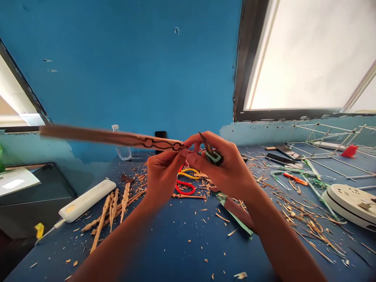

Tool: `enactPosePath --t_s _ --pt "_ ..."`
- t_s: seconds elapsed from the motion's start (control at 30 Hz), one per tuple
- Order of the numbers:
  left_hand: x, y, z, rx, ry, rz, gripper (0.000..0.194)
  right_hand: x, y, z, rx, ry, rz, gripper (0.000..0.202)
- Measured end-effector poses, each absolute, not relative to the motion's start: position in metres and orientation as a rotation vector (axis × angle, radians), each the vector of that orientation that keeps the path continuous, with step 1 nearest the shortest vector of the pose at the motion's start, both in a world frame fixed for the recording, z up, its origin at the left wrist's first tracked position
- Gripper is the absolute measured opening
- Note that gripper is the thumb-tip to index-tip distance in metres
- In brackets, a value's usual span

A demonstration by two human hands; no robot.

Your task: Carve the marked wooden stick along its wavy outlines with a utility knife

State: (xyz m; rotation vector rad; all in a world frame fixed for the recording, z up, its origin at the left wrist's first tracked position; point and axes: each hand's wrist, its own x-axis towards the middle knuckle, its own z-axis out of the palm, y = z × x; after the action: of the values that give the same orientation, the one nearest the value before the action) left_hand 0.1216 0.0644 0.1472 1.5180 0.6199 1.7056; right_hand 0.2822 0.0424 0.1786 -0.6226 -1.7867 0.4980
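Strip (pixel 111 137) is being pinched near its right end by the left hand (pixel 163 172), its long end being pointed leftward. Cutter (pixel 214 157) is being held in the right hand (pixel 227 164), blade upward, that hand's fingertips being placed beside the strip's tip; whether they are touching it cannot be told. For steadiness, the strip is best being gripped close to its marked outline, both thumbs being kept clear of the blade. Sticks (pixel 125 199) are lying left of the left wrist, shavings (pixel 317 231) right of the right forearm.
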Motion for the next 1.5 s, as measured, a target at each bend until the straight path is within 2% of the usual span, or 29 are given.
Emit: enactPosePath --t_s 0.17,0.27,0.33,0.43,0.5,0.53,0.63,0.77,0.87,0.93,1.0,1.33,1.5 --pt "0.127 0.055 0.144 1.588 0.780 1.652 0.021 0.289 0.053 0.176 -0.614 -1.779 0.478 0.007" --pt "0.121 0.052 0.153 1.645 0.807 1.456 0.006 0.298 0.054 0.178 -0.542 -1.831 0.482 0.004" --pt "0.111 0.052 0.163 1.657 0.765 1.233 0.027 0.304 0.051 0.181 -0.511 -1.875 0.451 0.005" --pt "0.092 0.049 0.180 1.615 0.648 0.806 0.044 0.313 0.047 0.186 -0.480 -1.950 0.400 0.004" --pt "0.083 0.040 0.187 1.456 0.521 0.417 0.067 0.317 0.045 0.189 -0.452 -2.035 0.361 0.004" --pt "0.081 0.034 0.189 1.368 0.483 0.385 0.069 0.319 0.043 0.190 -0.441 -2.076 0.331 0.005" --pt "0.087 0.017 0.191 1.286 0.502 0.463 0.032 0.320 0.039 0.190 -0.435 -2.112 0.250 0.004" --pt "0.101 0.004 0.192 1.328 0.532 0.614 0.017 0.312 0.030 0.185 -0.577 -1.877 0.156 0.008" --pt "0.105 -0.001 0.194 1.400 0.571 0.727 0.011 0.304 0.024 0.182 -0.740 -1.801 -0.194 0.019" --pt "0.104 -0.003 0.194 1.412 0.549 0.767 0.009 0.299 0.020 0.180 -0.777 -1.859 -0.371 0.024" --pt "0.104 -0.006 0.193 1.436 0.551 0.796 0.009 0.296 0.018 0.179 -0.803 -1.920 -0.405 0.023" --pt "0.108 -0.014 0.184 1.807 0.795 1.012 0.024 0.290 0.012 0.178 -0.939 -1.982 -0.178 0.017" --pt "0.116 -0.008 0.176 2.085 0.939 1.299 0.031 0.285 0.016 0.177 -0.937 -1.970 -0.143 0.016"
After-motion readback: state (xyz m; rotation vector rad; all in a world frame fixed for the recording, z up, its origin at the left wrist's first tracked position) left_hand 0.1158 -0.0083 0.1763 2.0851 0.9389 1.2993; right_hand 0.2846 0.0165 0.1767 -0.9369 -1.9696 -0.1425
